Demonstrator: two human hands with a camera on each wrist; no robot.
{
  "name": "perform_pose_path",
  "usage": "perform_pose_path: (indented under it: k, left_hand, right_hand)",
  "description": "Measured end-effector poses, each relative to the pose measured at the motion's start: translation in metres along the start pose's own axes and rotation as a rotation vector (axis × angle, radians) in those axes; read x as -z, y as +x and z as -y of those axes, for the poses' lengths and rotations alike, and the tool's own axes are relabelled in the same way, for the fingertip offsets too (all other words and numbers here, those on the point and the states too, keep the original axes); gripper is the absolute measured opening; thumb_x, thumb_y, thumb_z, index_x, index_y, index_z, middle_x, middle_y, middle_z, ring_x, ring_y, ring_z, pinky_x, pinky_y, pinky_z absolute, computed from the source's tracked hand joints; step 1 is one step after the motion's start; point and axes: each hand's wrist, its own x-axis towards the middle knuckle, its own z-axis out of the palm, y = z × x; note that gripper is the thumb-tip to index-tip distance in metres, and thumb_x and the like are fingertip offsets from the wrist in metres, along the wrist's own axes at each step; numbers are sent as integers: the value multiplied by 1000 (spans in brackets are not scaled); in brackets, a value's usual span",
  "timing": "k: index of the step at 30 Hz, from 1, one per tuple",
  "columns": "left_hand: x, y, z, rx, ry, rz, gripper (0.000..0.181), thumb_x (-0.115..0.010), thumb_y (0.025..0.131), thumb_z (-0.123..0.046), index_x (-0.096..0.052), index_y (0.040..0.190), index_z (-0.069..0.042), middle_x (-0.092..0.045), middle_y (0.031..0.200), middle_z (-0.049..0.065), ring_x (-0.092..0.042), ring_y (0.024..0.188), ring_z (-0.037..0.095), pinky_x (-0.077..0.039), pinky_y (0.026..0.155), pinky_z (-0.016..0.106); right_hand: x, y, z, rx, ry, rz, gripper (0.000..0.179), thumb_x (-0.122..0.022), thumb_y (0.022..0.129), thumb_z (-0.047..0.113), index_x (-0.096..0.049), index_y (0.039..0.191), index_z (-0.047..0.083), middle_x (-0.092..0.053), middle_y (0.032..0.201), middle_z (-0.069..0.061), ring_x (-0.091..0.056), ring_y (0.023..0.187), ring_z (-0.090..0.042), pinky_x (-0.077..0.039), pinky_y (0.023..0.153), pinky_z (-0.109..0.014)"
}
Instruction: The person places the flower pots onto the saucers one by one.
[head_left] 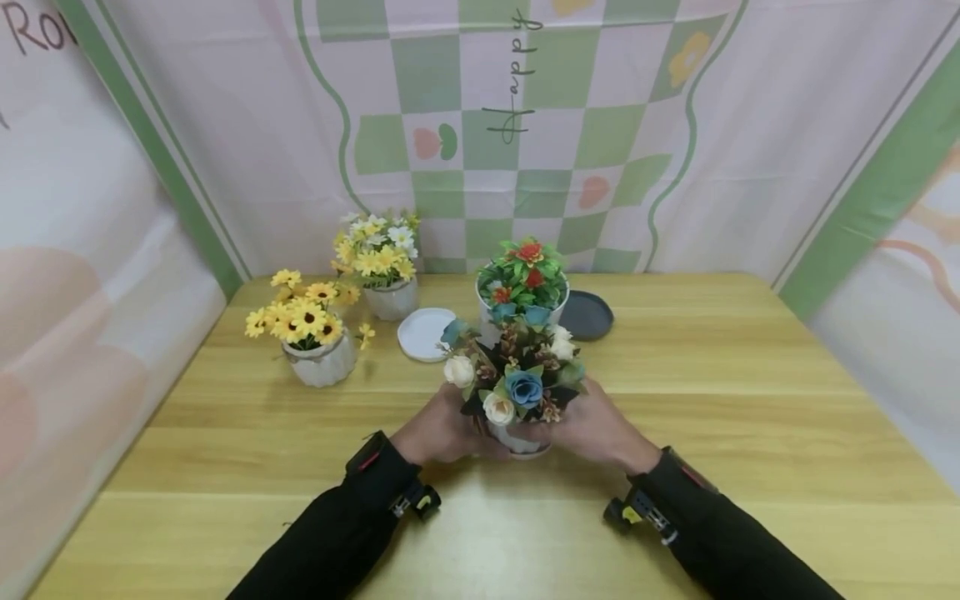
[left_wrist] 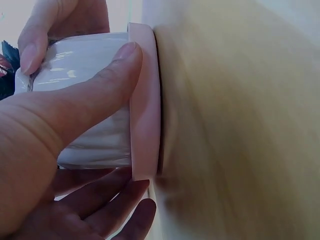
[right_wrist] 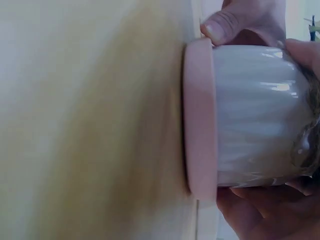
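Observation:
In front of me stands a glossy white pot (right_wrist: pixel 260 115) of artificial flowers (head_left: pixel 523 388), with blue and cream roses and brown sprigs. Under its base is a pink saucer (left_wrist: pixel 145 105), right at the tabletop; whether it bears on the wood or hovers just above, I cannot tell. My left hand (head_left: pixel 450 429) grips pot and saucer from the left, its thumb across the pot's side onto the saucer's rim and its fingers on the opposite side. From the right, my right hand (head_left: pixel 596 423) holds the pot, fingers curled round its wall. The flowers partly hide both hands in the head view.
Directly behind stands a white pot with red flowers (head_left: pixel 528 271), beside a dark round saucer (head_left: pixel 587 315). A white saucer (head_left: pixel 426 335) lies left of it. Farther left are a yellow-flower pot (head_left: pixel 321 363) and a white-and-yellow-flower pot (head_left: pixel 392 298). A printed cloth (head_left: pixel 427 75) hangs behind the table.

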Motion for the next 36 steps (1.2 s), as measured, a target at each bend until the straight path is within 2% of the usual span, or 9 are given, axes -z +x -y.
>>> perform_pose_path:
  k: [8,14,21,24,26,30,33,34,36]
  left_hand:
    - [-1,1,-4,-4,77,32,104,-94,71,2,-40,159,-5,-53,159,14,-50,149,31,-38,129,42]
    - [-1,1,-5,-80,76,38,109,-93,72,2,-33,162,-3,-47,162,17,-44,152,34,-35,130,43]
    - [2,-5,-16,-142,329,87,82,-86,88,-16,-44,157,-4,-58,153,15,-62,135,28,-52,116,35]
    - [-2,-2,-17,-134,294,74,80,-85,89,-19,-44,158,-8,-56,155,11,-60,138,25,-49,119,36]
    - [-7,2,-16,-138,254,53,86,-86,88,-19,-40,160,-11,-48,163,9,-48,150,26,-40,127,39]
    - [-10,1,-15,-245,425,22,69,-85,89,-21,-53,149,-6,-62,148,11,-61,137,24,-52,116,35]
    - [-10,-2,-12,-374,576,-13,57,-83,90,-20,-59,138,1,-69,133,14,-69,123,25,-59,104,31]
    - [-11,-2,-11,-397,585,-24,59,-83,91,-20,-58,139,2,-68,135,15,-68,124,26,-58,106,30]
    - [-11,-2,-10,-490,702,-42,59,-81,93,-22,-57,141,3,-65,139,17,-66,128,28,-57,109,32]
  right_hand:
    - [6,-14,-7,-6,-43,34,106,-93,78,38,-30,164,39,-46,164,7,-53,146,-23,-46,119,-58]
    - [9,-39,-8,-70,-96,34,113,-91,81,45,-22,168,30,-40,169,-10,-48,150,-39,-43,119,-63]
    - [-1,-49,5,-74,-205,-19,103,-86,88,39,-24,169,25,-38,170,-10,-42,154,-38,-36,123,-63]
    - [-8,-47,11,-44,-274,-23,96,-85,89,39,-32,166,19,-45,166,-12,-48,149,-37,-41,122,-60]
    - [-11,-46,14,-27,-324,-35,92,-85,89,38,-36,164,14,-48,163,-14,-52,146,-37,-44,120,-58]
    - [-13,-43,17,2,-416,-82,96,-87,87,38,-35,164,13,-47,164,-16,-51,147,-38,-45,120,-55]
    - [-11,-40,19,31,-452,-107,97,-89,84,36,-36,163,14,-49,162,-16,-52,146,-37,-47,120,-53]
    - [-11,-39,19,39,-460,-112,98,-90,84,34,-36,162,13,-49,161,-16,-52,146,-38,-48,119,-53]
    - [-9,-38,20,44,-466,-113,96,-90,83,32,-38,161,13,-51,159,-17,-54,144,-38,-50,117,-53]
